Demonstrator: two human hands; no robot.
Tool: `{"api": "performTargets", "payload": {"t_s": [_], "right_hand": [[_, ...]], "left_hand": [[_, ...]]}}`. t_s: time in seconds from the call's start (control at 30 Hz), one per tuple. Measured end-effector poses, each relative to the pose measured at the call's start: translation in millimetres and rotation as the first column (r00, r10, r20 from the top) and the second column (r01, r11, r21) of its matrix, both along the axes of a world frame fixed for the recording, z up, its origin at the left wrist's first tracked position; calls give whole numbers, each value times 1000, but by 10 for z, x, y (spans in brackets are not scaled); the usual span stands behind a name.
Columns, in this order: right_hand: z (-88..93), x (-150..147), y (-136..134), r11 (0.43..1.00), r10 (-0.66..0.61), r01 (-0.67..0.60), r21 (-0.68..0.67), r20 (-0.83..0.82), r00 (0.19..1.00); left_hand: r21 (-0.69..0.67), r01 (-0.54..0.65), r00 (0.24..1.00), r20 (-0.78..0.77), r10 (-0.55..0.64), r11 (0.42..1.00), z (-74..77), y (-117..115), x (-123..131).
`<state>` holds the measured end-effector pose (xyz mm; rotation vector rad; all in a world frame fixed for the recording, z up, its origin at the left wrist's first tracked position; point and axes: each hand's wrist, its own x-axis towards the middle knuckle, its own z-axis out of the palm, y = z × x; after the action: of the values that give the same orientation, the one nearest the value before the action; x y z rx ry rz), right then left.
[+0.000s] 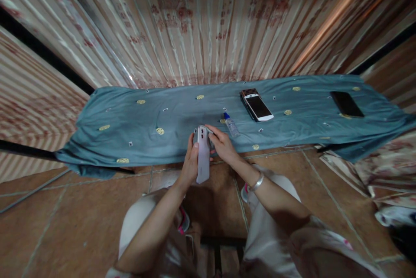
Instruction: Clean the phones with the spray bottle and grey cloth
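A pale lilac phone (203, 156) is held upright at the table's front edge, its back with the camera lenses facing me. My left hand (190, 161) grips its left side, thumb along the edge. Around the upper right side, my right hand (224, 144) has its fingers closed on a small greyish item, perhaps a cloth, that touches the phone; its shape is mostly hidden. Just beyond my right hand, a clear bottle with a blue cap (232, 125) lies on the blue-green cloth.
The long table (182, 113) is covered with patterned cloth. Right of centre, a white-framed phone (259, 107) rests beside a brown-cased item (249, 92). A black phone (347, 104) lies far right. Striped curtains (201, 31) hang behind, with dark poles at both sides.
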<state>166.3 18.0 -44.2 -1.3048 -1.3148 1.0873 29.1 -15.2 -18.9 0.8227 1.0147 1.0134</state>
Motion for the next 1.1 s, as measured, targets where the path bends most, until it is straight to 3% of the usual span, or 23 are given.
{"api": "performTargets", "payload": {"t_s": [0.2,0.33,0.53,0.77,0.9,1.1], "right_hand": [[9,-39,17,996,-65,67,63,-19,998],[-15,-136,-47,1000,-4,2,-28,-80,997],[-56,-191,-109,996,42,-49,-77,-91,995],[-40,-70,-87,996,22,-29,79,82,996],[-58,-109,-92,997,38,-43,62,78,996],[-67,-151,-134,996,83,-83,-24,11,996]], "left_hand": [[59,-104,993,-45,107,993,33,45,5],[76,-169,986,19,168,983,32,127,-25],[-57,-200,978,53,203,978,68,200,-61],[-100,-253,961,85,262,962,38,193,-43],[-174,-247,959,99,267,953,11,202,-47],[-159,-296,947,78,311,942,-21,238,-117]]}}
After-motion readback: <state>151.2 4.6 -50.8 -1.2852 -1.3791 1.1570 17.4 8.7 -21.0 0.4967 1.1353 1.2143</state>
